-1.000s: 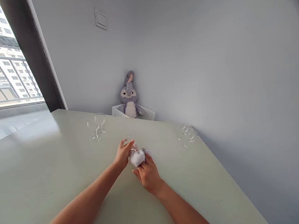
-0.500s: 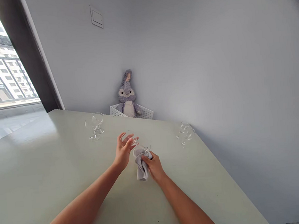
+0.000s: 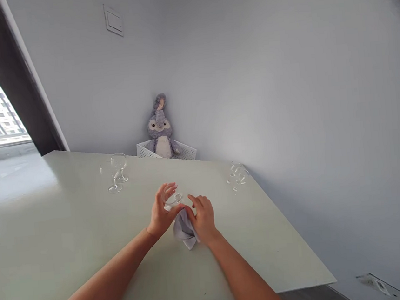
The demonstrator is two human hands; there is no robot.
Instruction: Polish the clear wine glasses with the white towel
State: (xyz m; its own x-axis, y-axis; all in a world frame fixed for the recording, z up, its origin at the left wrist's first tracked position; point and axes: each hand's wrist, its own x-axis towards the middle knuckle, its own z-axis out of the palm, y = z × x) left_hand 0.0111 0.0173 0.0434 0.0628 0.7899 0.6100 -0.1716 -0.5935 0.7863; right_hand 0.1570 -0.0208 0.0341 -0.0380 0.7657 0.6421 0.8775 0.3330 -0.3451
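Near the middle of the pale table, my left hand (image 3: 161, 213) is curled round a clear glass (image 3: 171, 199), whose outline is faint. A light grey cloth (image 3: 185, 230) hangs below the fingertips of both hands. My right hand (image 3: 203, 217) pinches the cloth between thumb and fingers, close to the glass. The two thumbs nearly meet at the cloth's top edge. The glass's stem and base are partly hidden by the fingers.
Two stemmed glasses (image 3: 115, 187) stand upright on the table (image 3: 70, 236) at the left. More clear glassware (image 3: 238, 177) is near the right edge. A plush rabbit (image 3: 162, 144) sits in a white perforated basket (image 3: 188, 152) by the wall.
The view has turned slightly right. My hands have come closer together, my right hand has risen to the glass with its fingers raised, and the cloth has bunched differently.
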